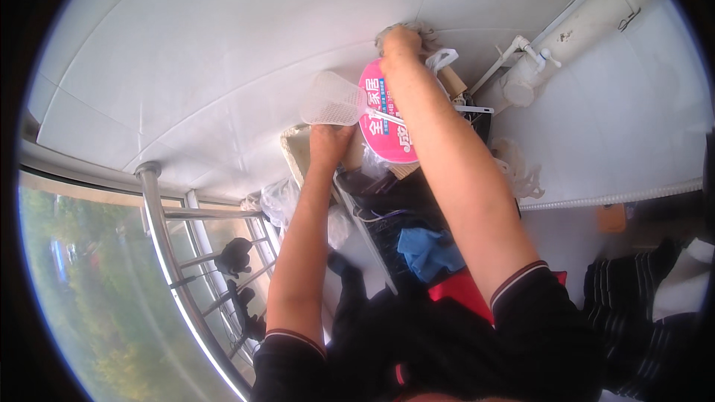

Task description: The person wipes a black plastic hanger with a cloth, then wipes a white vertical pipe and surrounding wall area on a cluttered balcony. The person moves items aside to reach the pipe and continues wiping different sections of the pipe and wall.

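Note:
My right hand (pixel 403 42) is closed around a crumpled greyish cloth (pixel 427 29) against the white wall panel (pixel 251 28). Below its forearm lies a pink hand fan (pixel 373 89) bearing printed writing. A white plastic fly swatter (pixel 332 101) overlaps the fan's left side, its handle running to the right. My left hand (pixel 329 142) is at the lower edge of the swatter's mesh head, beside an off-white box (pixel 291 148) that looks like foam. Its fingers are hidden behind the mesh, so I cannot tell what they grip.
A white pipe (pixel 570 39) with a small tap (pixel 544 60) runs down the wall at right. Metal railings (pixel 162 234) line the window at left. A blue cloth (pixel 427 254) lies on a dark crate near my body. Plastic bags (pixel 279 201) hang beside the box.

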The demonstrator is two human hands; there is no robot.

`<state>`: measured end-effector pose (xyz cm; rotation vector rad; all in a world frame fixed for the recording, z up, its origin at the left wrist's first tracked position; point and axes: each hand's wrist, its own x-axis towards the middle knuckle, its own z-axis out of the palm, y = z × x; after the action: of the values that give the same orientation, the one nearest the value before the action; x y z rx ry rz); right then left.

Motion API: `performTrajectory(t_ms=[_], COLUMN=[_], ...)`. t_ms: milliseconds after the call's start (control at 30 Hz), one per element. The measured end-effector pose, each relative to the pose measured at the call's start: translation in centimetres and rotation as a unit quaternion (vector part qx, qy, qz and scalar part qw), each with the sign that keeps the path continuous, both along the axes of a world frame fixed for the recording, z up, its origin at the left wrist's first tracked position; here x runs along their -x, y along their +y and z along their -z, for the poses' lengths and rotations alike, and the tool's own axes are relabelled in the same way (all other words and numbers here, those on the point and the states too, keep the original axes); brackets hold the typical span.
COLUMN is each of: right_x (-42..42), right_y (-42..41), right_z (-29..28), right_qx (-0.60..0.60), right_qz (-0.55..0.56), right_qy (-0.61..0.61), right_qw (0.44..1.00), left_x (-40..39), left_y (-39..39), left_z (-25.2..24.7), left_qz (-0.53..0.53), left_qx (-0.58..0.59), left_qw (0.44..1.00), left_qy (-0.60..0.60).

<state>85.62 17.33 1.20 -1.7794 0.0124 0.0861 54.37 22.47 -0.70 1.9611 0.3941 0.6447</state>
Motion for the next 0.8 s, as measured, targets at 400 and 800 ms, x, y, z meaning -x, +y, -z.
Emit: performTrajectory(t_ms=[400, 800], right_x=[17.3, 23.7], right_y=[9.9, 2.3], right_z=[-6.2, -14.5], right_qx=[0.336, -0.433], right_qz=[-0.238, -0.155], right_qy=[-0.014, 0.198], right_qw=[0.911, 0.866], left_x=[1.8, 10.6], left_y=[0.9, 3.9], left_z=[3.3, 1.6], left_qz=[-0.003, -0.096], left_qx=[-0.117, 0.106], left_qw=[0.990, 0.985], left_qy=[0.080, 0.096])
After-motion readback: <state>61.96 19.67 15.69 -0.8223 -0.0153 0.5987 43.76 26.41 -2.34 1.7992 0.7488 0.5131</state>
